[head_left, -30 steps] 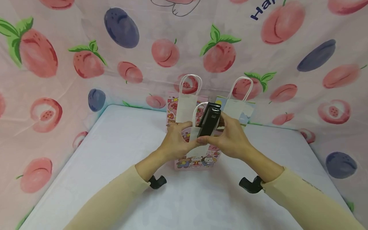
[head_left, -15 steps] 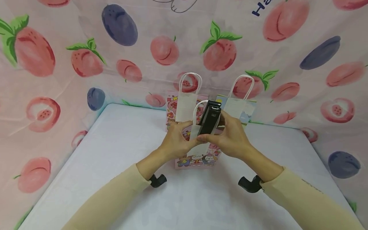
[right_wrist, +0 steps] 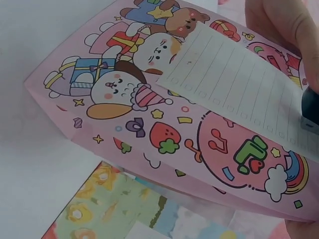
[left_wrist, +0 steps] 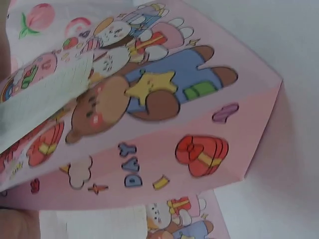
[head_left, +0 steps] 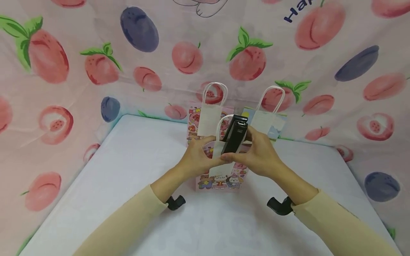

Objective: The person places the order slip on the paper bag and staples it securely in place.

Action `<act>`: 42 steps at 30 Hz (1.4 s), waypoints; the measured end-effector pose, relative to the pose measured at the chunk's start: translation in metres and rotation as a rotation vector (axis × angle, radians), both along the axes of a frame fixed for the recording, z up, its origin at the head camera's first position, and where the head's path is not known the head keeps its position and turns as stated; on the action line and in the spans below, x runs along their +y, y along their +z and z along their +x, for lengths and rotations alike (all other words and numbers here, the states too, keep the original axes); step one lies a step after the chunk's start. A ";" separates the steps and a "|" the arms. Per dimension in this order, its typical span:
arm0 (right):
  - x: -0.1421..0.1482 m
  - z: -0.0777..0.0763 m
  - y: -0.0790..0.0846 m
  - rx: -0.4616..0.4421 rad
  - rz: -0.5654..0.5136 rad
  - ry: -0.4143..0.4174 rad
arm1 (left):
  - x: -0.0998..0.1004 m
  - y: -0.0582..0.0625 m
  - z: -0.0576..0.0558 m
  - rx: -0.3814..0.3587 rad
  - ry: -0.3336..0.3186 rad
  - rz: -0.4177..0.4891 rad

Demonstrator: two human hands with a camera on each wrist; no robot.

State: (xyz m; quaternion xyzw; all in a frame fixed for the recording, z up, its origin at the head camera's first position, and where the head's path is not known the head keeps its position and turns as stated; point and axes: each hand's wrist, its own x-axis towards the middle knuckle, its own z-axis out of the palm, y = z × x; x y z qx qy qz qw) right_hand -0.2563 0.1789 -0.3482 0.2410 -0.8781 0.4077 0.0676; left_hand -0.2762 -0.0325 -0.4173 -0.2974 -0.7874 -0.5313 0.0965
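Observation:
In the head view, a pink gift bag with cartoon animals and white rope handles is in front of the person. My left hand grips its upper left edge, the thumb reaching across the front. A strip of white lined paper lies on the bag's front, also seen in the right wrist view as a lined sheet. My right hand holds a black stapler, tilted, its lower end at the paper and the bag's top edge. The stapler's end overlaps the paper in the right wrist view.
Behind the held bag, a second pink gift bag and a blue-green one stand by the peach-print backdrop. Each has white paper on its front. A white cloth covers the table.
Both hands keep their hold on the stapler and the bag in nearly the same place. The head view has shifted slightly.

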 end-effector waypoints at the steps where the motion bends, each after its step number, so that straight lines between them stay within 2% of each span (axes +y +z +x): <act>1: 0.001 0.000 0.000 -0.011 -0.002 0.002 | 0.000 -0.001 0.000 -0.009 -0.007 -0.009; 4: 0.004 0.001 -0.002 -0.033 -0.012 0.011 | -0.001 -0.002 -0.002 -0.043 -0.034 -0.032; 7: 0.007 0.002 -0.002 -0.045 -0.020 0.019 | -0.004 -0.006 -0.003 -0.089 -0.029 -0.049; 9: 0.008 0.002 -0.002 -0.035 -0.025 0.021 | -0.005 -0.008 -0.003 -0.133 -0.023 -0.041; 12: 0.011 0.002 0.000 0.011 -0.032 0.020 | -0.007 -0.012 -0.004 -0.156 -0.014 -0.016; 18: 0.017 0.004 0.006 0.100 -0.077 0.067 | -0.007 -0.015 -0.005 -0.102 -0.006 0.022; 22: 0.020 0.006 0.011 0.144 -0.083 0.065 | -0.007 -0.013 -0.004 -0.088 -0.014 0.037; 34: 0.031 0.017 0.038 0.267 -0.106 0.091 | -0.007 -0.012 -0.004 -0.149 -0.034 0.052; 38: 0.042 0.024 0.051 0.302 -0.165 0.097 | -0.006 -0.012 -0.004 -0.151 -0.047 0.055; 42: 0.058 0.030 0.060 0.244 -0.290 0.125 | -0.005 -0.011 -0.004 -0.160 -0.060 0.058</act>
